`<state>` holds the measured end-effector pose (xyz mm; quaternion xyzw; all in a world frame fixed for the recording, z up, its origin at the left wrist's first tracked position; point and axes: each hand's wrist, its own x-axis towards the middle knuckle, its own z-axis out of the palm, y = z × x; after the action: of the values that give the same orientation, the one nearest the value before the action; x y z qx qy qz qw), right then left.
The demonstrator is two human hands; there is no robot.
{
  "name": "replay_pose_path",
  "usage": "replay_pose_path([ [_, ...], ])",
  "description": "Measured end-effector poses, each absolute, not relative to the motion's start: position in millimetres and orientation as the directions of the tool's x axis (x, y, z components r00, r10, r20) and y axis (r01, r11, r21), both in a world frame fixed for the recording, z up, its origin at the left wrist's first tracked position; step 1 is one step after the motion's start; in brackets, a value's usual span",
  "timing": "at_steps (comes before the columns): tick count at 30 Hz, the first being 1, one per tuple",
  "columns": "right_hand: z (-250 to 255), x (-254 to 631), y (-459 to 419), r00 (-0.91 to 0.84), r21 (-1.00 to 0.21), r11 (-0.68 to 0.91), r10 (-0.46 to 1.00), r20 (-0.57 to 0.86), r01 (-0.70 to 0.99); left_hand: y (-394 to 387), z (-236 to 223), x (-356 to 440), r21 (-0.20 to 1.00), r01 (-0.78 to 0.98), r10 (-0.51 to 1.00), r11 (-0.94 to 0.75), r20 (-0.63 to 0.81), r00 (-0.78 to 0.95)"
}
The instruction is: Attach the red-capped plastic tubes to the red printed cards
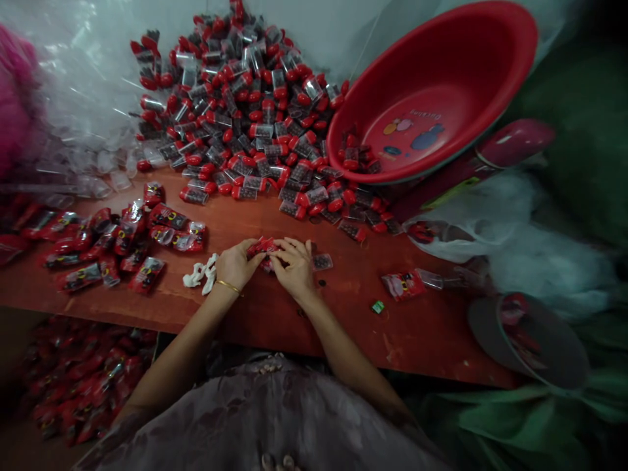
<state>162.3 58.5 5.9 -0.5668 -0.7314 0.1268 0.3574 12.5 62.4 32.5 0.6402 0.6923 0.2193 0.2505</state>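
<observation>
Both my hands meet at the middle of the red-brown table. My left hand, with a gold bangle at the wrist, pinches the left side of a small red plastic packet. On its other side, the fingers of my right hand close on the same packet. My fingers cover much of it, so its contents cannot be made out. Just right of my right hand lies a clear tube with dark contents. Crumpled white pieces rest against my left wrist.
A big pile of red-capped clear tubes rises at the back. Beside it a red basin leans tilted. Filled red packets lie at left, more below the table edge. A red packet and grey container are at right.
</observation>
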Motion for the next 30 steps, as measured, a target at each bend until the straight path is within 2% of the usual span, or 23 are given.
replay_pose_path([
  [6,4.1,161.6,52.3,-0.173,-0.474,0.338,0.918,0.358,0.813,65.9,29.1,8.8,0.55,0.834,0.999,0.033,-0.052,-0.006],
  [13,3.1,158.9,54.4,-0.069,-0.55,0.328,0.896,0.438,0.768,59.2,35.5,11.8,0.469,0.883,0.999,0.022,-0.054,0.004],
  [17,11.1,163.0,53.2,-0.031,-0.57,0.347,0.871,0.491,0.745,52.7,47.7,11.3,0.531,0.843,0.986,0.09,0.073,-0.151],
  [20,21.3,163.0,49.1,-0.061,-0.509,0.383,0.84,0.54,0.771,53.3,52.6,13.1,0.741,0.67,0.989,0.049,0.055,-0.134],
  [23,29.5,160.3,42.9,-0.095,-0.448,0.41,0.813,0.575,0.795,56.7,54.1,19.7,0.96,0.273,0.997,0.064,-0.047,-0.068],
  [26,30.7,160.4,38.0,-0.08,-0.414,0.406,0.786,0.613,0.815,56.5,58.7,28.8,0.985,-0.029,0.982,0.167,-0.169,-0.089],
  [30,26.9,170.9,36.2,-0.145,-0.291,0.439,0.726,0.672,0.85,55.1,64.7,36.9,0.956,-0.098,0.958,0.277,-0.283,-0.043],
])
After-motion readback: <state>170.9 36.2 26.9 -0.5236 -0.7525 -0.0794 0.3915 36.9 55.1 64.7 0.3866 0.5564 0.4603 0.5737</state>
